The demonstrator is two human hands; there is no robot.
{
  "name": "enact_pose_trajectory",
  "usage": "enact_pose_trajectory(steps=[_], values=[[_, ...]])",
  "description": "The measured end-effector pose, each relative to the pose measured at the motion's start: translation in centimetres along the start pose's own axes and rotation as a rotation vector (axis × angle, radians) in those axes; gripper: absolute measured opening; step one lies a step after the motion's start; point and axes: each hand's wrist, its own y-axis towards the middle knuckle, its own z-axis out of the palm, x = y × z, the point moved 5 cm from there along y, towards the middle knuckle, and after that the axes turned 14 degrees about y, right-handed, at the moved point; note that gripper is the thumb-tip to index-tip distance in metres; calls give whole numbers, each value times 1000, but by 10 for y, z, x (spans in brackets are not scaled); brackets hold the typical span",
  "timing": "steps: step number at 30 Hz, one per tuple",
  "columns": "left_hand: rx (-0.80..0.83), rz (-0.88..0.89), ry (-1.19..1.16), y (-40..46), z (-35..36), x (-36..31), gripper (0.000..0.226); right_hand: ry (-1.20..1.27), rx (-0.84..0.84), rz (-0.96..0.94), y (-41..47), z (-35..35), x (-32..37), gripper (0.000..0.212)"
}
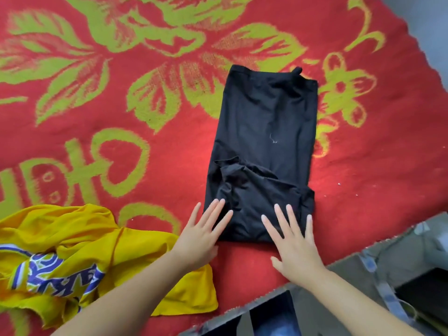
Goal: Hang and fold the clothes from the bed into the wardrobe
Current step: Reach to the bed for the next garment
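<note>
Left hand [200, 236] and right hand [294, 241], fingers straight, press the near edge of a folded black fabric garment [264, 146] on a red-and-green floral blanket [121, 93].

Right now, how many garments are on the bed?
2. A black garment, partly folded, lies mid-bed with the fingers of the left hand and right hand flat on its near end. A yellow garment sits crumpled at the near left. More may lie outside the view.
</note>
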Motion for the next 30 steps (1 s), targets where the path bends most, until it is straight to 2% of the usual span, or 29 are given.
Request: enact_pose_trajectory(steps=[2,6,9,12,14,15,17,19,21,22,24,26,28,30], values=[[127,-43,55,11,7,-1,104,-25,99,74,4,16,-16,112],[231,-72,29,35,6,1,84,14,119,85,19,6,-28,99],[458,-27,-156,43,-6,13,75,128,236,58,24,-16,-24,81],[732,55,-448,45,-37,31,63,487,551,32,23,-54,-25,68],[818,76,-600,50,-61,50,58,663,736,-33,24,-85,-27,42],[822,69,-692,56,-72,61,54,696,750,-42,31,-100,-34,25],[684,-32,-988,78,-91,86,32,780,599,1,57,-124,-57,12],[441,-255,-1371,103,-93,112,14,952,363,111,86,-136,-88,13],[269,-465,-1676,122,-79,119,21,1137,93,266,110,-133,-117,14],[250,-527,-1706,129,-68,114,26,1209,-32,368,116,-126,-127,23],[258,-611,-1623,138,-43,95,28,1301,-221,571,117,-104,-135,51],[162,-762,-1479,136,-23,83,22,1281,-352,673,108,-85,-130,62],[-4,-808,-1238,131,-22,82,22,1238,-403,686,99,-72,-119,58],[-95,-731,-991,129,-28,83,25,1160,-489,640,93,-71,-114,46]])
